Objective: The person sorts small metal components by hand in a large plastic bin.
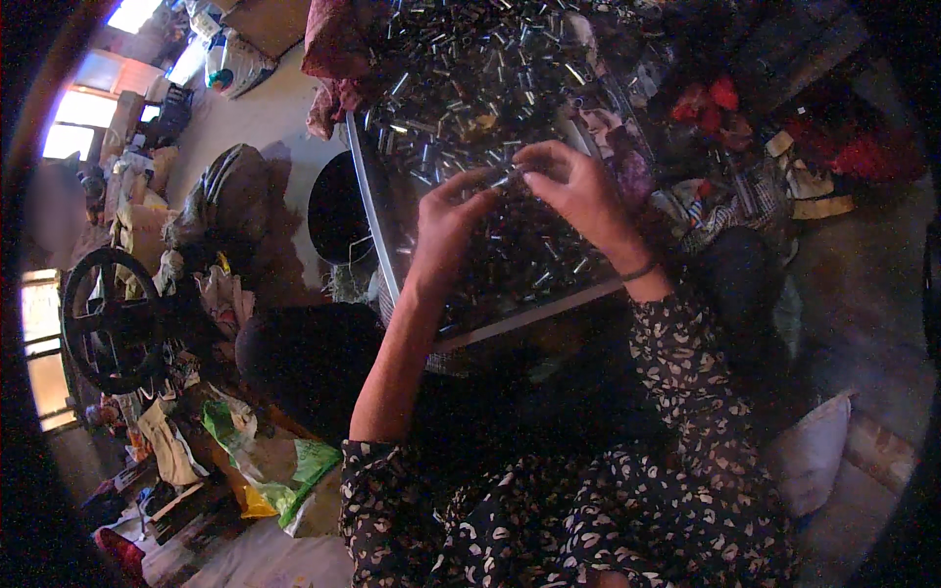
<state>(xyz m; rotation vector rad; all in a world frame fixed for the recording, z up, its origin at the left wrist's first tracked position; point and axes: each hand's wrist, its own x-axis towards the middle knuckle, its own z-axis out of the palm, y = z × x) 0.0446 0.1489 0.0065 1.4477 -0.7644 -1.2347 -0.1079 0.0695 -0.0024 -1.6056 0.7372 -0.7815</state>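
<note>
My left hand and my right hand meet over a shallow metal-edged tray. Between their fingertips is a small shiny metal piece, short and tube-like. My left thumb and fingers pinch one end of it. Bent in a pinch, my right thumb and forefinger sit close at its other end; blur hides just how they touch it. Many loose metal pieces of similar look lie scattered across the tray beneath both hands.
Left of the tray stands a dark round tub. Reddish cloth hangs at the tray's far left corner. A dark spoked wheel and a green-and-white bag are farther left. Red cloth and a checked cloth lie on the right.
</note>
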